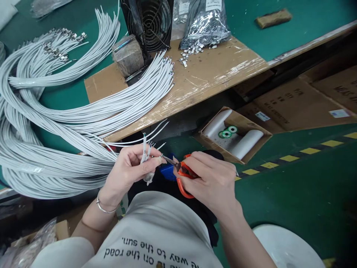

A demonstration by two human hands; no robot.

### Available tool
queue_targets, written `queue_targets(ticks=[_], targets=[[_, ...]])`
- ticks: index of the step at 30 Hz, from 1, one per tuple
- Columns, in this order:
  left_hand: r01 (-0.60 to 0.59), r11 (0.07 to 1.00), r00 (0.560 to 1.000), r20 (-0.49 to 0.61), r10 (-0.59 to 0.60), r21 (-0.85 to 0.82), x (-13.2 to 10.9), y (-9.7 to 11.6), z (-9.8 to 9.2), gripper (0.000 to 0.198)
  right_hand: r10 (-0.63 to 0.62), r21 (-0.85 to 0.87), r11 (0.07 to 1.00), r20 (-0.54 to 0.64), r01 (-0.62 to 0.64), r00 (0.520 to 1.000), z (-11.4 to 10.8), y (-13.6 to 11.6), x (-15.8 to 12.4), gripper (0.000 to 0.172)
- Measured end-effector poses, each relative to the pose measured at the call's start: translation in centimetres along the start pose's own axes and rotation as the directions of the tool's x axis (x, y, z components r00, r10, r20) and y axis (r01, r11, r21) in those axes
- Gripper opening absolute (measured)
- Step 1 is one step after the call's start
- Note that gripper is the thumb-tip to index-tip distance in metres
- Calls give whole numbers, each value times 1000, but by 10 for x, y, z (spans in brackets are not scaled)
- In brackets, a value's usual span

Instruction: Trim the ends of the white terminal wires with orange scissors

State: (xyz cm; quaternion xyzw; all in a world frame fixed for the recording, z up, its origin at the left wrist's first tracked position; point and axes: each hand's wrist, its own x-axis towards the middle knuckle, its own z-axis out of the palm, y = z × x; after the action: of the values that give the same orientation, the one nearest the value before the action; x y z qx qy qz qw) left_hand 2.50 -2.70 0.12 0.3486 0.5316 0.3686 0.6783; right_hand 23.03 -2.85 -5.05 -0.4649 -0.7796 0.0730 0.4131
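My left hand (136, 163) is closed around the ends of a few white cables (144, 149), which poke up between its fingers. Thumb and forefinger pinch one cable tip. At that tip are the blades of the orange-handled scissors (184, 190), gripped in my right hand (210, 176). Whether the blades are fully closed on the cable I cannot tell. Large bundles of white cables (64, 163) curve across the table to the left of my hands. One bundle's cut ends (164, 74) lie on a cardboard sheet (217, 74).
A black fan (149, 22) and a tape-wrapped block (128, 56) stand on the table. Beside them lie a bag of metal parts (206, 22) and loose metal clips (192, 52). On the floor sits an open carton (242, 137) with rolls; a white round stool (284, 247) is lower right.
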Motion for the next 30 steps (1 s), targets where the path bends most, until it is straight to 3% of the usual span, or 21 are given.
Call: queue_targets(ticks=[9,14,20,30], targets=[[-20,998,1000,15,21,-52,0,-1,2,21,-17,-3,1000,53,18,998,-2,3,0,44],[-92,995,996,-11,92,-27,0,-3,4,14,-11,-33,999,99,15,995,-7,4,1,45],[-63,998,998,-3,63,-29,0,-5,3,14,-63,-65,996,35,65,997,-3,5,0,46],[-61,997,998,-2,61,-42,-1,-3,3,16,-25,-24,999,6,25,1000,2,4,-2,46]])
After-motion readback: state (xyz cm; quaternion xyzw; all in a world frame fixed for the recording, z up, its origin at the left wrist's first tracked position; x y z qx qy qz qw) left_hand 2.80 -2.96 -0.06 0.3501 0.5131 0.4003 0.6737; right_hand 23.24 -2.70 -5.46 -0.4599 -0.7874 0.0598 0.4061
